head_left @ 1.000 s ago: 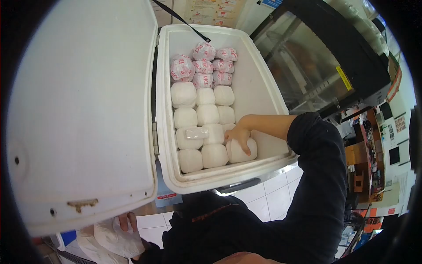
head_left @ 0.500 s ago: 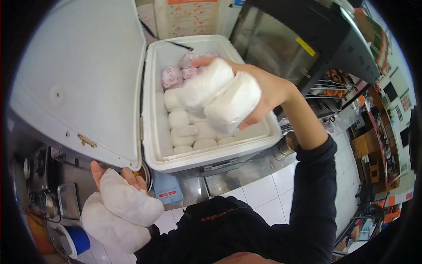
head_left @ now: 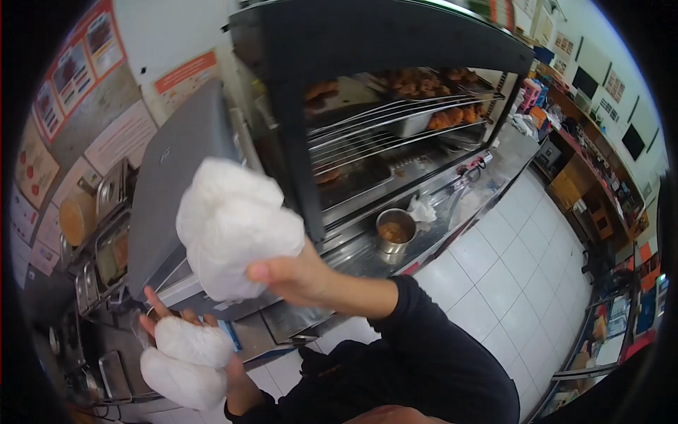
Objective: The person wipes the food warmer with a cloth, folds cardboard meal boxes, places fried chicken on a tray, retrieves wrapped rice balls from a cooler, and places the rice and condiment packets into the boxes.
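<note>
My right hand point(head_left: 293, 275) grips white wrapped bundles point(head_left: 229, 226) in front of the cooler, its thumb pressed on their lower right side. Lower left, my left hand point(head_left: 166, 314) holds two more white wrapped bundles point(head_left: 187, 353), which rest on the palm and wrist with the fingers showing above them. Behind the raised bundles stands the grey cooler point(head_left: 176, 177), its inside out of sight.
A glass-fronted warming cabinet point(head_left: 381, 35) holds fried food point(head_left: 452, 116) on racks. Before it, a metal cup point(head_left: 394, 233) and tongs point(head_left: 470, 173) lie on the steel counter point(head_left: 445, 226). Metal trays point(head_left: 113, 374) are at the left.
The view has swung right toward the cabinet. My right hand has lifted bundles out of the cooler and moved them left, nearer my left hand. The cooler's lid now appears lowered.
</note>
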{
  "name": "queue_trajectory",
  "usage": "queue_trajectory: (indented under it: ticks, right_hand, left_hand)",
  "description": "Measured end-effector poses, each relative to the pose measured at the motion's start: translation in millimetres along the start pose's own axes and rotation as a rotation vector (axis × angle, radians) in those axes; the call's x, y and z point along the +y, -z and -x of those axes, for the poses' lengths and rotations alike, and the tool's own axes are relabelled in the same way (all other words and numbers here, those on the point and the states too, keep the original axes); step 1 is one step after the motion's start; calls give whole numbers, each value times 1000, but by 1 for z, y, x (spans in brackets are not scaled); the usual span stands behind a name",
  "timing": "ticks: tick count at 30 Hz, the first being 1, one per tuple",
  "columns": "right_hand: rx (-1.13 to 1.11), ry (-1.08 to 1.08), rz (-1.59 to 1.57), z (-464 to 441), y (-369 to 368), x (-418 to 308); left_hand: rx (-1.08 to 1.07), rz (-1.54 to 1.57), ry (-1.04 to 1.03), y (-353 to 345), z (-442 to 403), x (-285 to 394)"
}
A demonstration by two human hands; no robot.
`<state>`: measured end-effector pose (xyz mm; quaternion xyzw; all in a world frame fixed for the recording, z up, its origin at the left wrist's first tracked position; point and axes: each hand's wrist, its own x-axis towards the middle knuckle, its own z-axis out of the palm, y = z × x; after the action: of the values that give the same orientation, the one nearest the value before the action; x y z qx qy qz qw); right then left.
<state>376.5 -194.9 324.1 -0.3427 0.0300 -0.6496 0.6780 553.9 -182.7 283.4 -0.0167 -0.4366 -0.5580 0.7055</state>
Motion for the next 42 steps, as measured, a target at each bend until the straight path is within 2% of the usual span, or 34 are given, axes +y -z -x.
queue_trajectory:
  ticks: [1, 2, 3, 5, 8, 11, 12, 13, 14, 15, 16, 18, 21, 23, 27, 30, 32, 33, 35, 36, 37, 38, 40, 41, 42]
  right_hand:
    - [-6, 15, 0, 21, 9, -10]
    - [1, -24, 49, 45, 20, -24]
    - [14, -65, 93, 67, 30, -40]
    - [-51, -9, 246, 114, 45, -95]
    - [64, 9, 368, 188, 81, -167]
    - [361, 165, 241, 236, 127, -212]
    - [515, 184, 241, 250, 145, -226]
    - [497, 170, 237, 262, 163, -239]
    - [651, 165, 290, 271, 183, -254]
    - [817, 170, 342, 277, 205, -269]
    - [824, 176, 345, 284, 228, -287]
    - [903, 89, 236, 311, 274, -332]
    - [1003, 111, 332, 339, 332, -411]
    - [1036, 202, 365, 358, 359, -480]
    - [1096, 248, 500, 414, 400, -617]
    - [1165, 414, 417, 473, 426, -688]
    - [1243, 726, 268, 502, 441, -724]
    - [1254, 743, 272, 518, 457, -740]
    - [1345, 922, 271, 551, 489, -774]
    - [1284, 966, 195, 570, 504, -795]
    - [1297, 975, 193, 590, 524, -816]
    - [1353, 907, 242, 612, 545, -838]
    - [1386, 832, 318, 639, 577, -917]
    - [1347, 813, 304, 640, 592, -957]
    - [1315, 788, 278, 638, 607, -994]
  left_hand:
    - [8, 53, 56, -11, 10, -11]
    - [22, 54, -3, -34, 16, -26]
    - [232, -33, -33, -59, 23, -42]
    - [669, -217, -31, -120, 32, -73]
    - [159, 308, 511, -119, 66, -142]
    - [-257, 1027, 1080, -155, 81, -234]
    - [-132, 753, 1220, -156, 99, -260]
    - [-200, 577, 1191, -162, 112, -290]
    - [-266, 399, 1164, -170, 125, -319]
    - [-521, 323, 1000, -185, 129, -348]
    - [-525, 330, 1004, -198, 130, -373]
    - [-521, 429, 1352, -235, 137, -432]
    - [-559, 545, 1370, -288, 151, -535]
    - [-613, 590, 1408, -336, 158, -603]
    - [-579, 653, 1572, -464, 146, -719]
    - [-603, 745, 1714, -552, 161, -807]
    - [-617, 858, 1831, -605, 177, -868]
    - [-631, 866, 1845, -626, 186, -902]
    - [-728, 946, 1915, -666, 218, -972]
    - [-617, 1035, 1968, -688, 233, -1000]
    - [-619, 1040, 1983, -705, 242, -1030]
    - [-544, 1258, 1988, -732, 239, -1052]
    - [-538, 1227, 2013, -763, 271, -1128]
    - [-554, 1215, 2013, -789, 265, -1155]
    - [-481, 1124, 1995, -811, 256, -1177]
